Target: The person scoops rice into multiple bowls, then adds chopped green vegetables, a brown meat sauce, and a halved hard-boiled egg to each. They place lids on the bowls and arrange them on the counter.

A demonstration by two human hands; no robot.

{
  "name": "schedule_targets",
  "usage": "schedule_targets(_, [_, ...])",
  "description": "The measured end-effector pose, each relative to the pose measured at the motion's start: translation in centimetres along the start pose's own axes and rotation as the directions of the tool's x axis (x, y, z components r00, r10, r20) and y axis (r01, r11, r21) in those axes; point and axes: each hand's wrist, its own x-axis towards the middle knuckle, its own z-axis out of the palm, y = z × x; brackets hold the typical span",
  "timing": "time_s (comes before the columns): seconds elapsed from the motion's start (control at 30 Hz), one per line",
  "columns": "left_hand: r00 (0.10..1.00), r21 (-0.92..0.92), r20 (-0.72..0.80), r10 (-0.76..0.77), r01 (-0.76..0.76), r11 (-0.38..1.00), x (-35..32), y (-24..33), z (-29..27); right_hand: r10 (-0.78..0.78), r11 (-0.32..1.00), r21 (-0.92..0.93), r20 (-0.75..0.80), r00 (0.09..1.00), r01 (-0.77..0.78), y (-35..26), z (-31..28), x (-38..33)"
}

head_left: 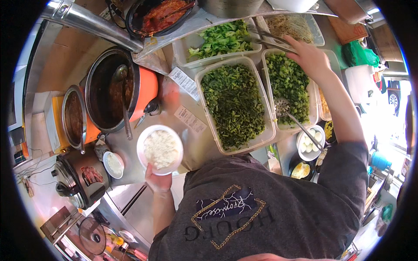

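The left hand [159, 182] holds a white bowl [140, 147] of rice [161, 148] above the near left part of the metal worktop [198, 145]; its fingers are clamped on the bowl's near edge, the thumb at the rim and the rest hidden beneath. The right hand [310, 60] reaches to the far right, fingers closed around metal tongs [278, 42], whose tips point left to the right end of a clear tub of leafy greens [224, 40]; I cannot tell whether they touch the leaves. Nearer stand two more clear tubs, dark chopped greens [233, 104] on the left and brighter chopped greens [285, 71] on the right, where a slotted ladle [282, 105] rests. Left of the rice bowl are a smaller white bowl [121, 172] and a cooker [85, 178]; farther left, an orange pot [147, 89] holds a ladle [126, 102]
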Motion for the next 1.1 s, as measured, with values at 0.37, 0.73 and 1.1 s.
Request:
schedule_targets(0.37, [0.960, 0.080, 0.275, -0.061, 0.041, 0.996, 5.3, -5.8, 11.8, -0.148, 0.979, -0.111, 0.206, 0.967, 0.174, -8.4, 7.2, 17.6])
schedule_targets(0.73, [0.962, 0.257, 0.232, -0.141, 0.079, 0.963, 10.0, -11.1, 18.1, -0.202, 0.934, 0.339, 0.246, 0.948, 0.111, -5.0, 6.7, 16.1])
schedule_targets(1.1, [0.940, 0.138, 0.291, -0.177, 0.142, 0.980, 12.7, -14.4, 20.9, -0.370, 0.852, 0.484, 0.288, 0.883, 0.199, -6.1, -2.8, 6.2])
